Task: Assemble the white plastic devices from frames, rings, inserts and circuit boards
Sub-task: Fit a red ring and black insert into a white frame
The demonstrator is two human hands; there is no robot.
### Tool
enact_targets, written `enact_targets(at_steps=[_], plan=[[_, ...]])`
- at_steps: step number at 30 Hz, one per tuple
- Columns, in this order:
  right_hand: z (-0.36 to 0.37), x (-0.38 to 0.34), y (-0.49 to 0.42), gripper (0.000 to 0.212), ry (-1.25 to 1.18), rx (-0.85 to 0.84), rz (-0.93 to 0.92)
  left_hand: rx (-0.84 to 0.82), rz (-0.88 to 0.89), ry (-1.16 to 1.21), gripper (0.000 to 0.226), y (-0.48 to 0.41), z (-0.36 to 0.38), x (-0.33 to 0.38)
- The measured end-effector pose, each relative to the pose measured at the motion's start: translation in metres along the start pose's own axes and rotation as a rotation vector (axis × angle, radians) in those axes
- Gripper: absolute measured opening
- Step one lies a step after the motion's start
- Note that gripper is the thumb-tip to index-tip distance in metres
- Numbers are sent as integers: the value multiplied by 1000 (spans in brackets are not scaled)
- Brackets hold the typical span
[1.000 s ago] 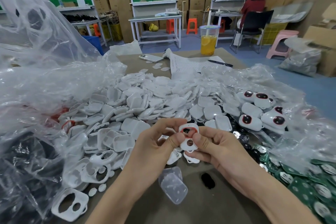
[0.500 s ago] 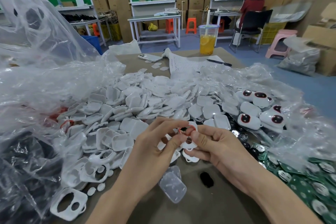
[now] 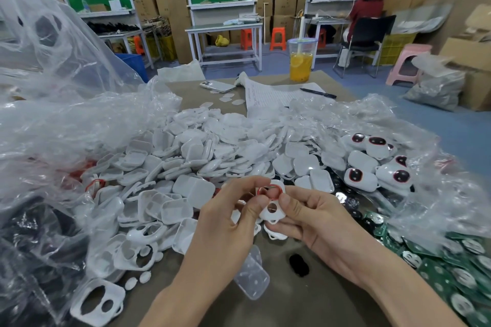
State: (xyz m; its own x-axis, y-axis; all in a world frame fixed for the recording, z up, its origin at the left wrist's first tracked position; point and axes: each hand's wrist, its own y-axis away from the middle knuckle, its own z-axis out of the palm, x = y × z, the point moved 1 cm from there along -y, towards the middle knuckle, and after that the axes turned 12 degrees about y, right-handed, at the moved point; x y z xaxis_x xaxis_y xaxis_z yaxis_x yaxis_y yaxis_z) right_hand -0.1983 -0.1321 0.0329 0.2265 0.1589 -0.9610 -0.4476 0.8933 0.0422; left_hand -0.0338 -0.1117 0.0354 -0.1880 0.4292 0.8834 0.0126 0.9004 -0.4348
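Just below hands (image 3: pixel 225 223) (image 3: pixel 316 220) and frame (image 3: pixel 272 211), bare tabletop (image 3: pixel 316 308) strip.

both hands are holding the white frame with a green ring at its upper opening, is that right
Not quite: the ring is red, not green. The head view shows the left hand and the right hand both holding the white frame, with the red ring at its upper opening.
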Motion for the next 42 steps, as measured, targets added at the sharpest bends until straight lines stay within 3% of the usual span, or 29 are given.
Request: enact_targets(at_steps=[10,27,34,42], plan=[[-4,-2,4,26,-163,-60,75,-5,-50,107,18,0,1,-4],[-3,0,0,27,-159,-39,100,-50,-131,88,20,-3,0,-5],[1,-1,2,34,-195,-54,124,-62,-155,188,20,-2,1,-3],[0,-1,1,32,-155,-79,104,-100,-176,234,35,-4,-3,-4]])
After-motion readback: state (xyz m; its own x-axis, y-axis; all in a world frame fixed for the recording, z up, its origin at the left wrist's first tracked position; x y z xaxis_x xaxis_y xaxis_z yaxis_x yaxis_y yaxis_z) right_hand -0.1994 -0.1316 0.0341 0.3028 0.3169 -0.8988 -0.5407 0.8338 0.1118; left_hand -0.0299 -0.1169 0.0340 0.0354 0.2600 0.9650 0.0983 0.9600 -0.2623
